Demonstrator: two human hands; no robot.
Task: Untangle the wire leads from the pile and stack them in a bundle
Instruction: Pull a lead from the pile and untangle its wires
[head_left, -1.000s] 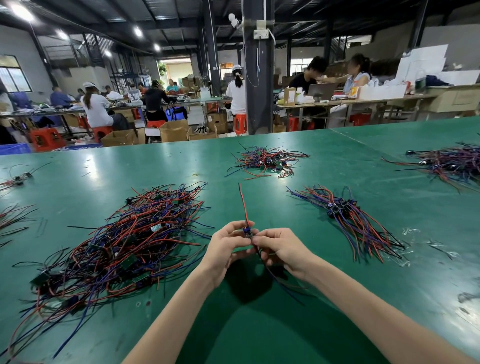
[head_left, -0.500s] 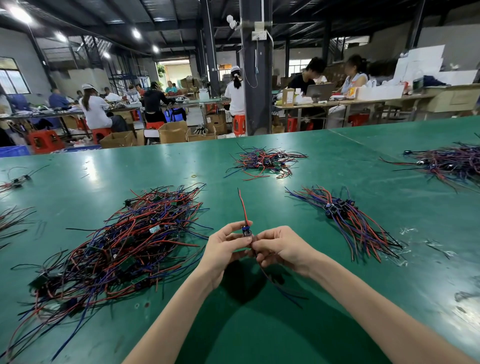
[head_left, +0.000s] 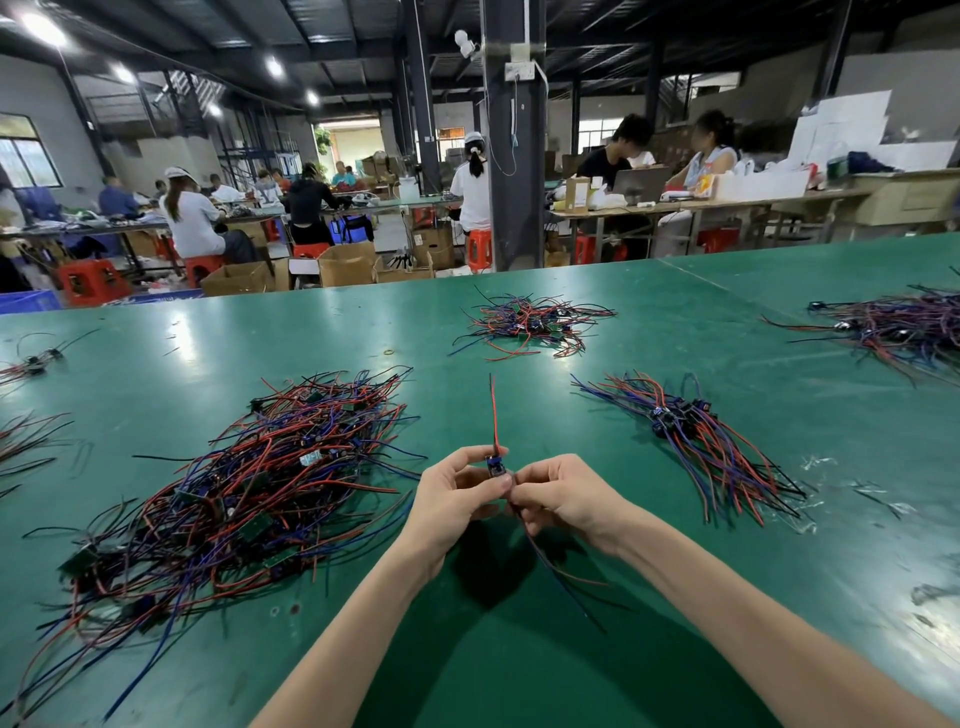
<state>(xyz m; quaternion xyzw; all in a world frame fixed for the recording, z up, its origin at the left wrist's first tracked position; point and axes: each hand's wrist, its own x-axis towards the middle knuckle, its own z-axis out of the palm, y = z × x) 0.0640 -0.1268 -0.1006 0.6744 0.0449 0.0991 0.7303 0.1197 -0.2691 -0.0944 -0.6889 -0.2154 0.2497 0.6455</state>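
Above the green table (head_left: 649, 322), my left hand (head_left: 452, 501) and my right hand (head_left: 563, 493) meet at the centre and pinch one wire lead (head_left: 494, 431). Its small blue part sits between my fingertips. A red wire rises from it, and dark and red wires trail down below my right hand. A large tangled pile (head_left: 228, 483) of red, blue and black leads lies to the left. An aligned bundle (head_left: 696, 436) of leads lies to the right.
A smaller tangle (head_left: 530, 325) lies further back at the centre, another heap (head_left: 904, 327) at the far right, and loose leads (head_left: 26, 364) at the left edge. Beyond the table stand a dark pillar (head_left: 511, 156), cardboard boxes, red stools and seated workers.
Both hands keep pinching the same lead in the same place; only my fingers have shifted slightly on it. The piles have not moved.
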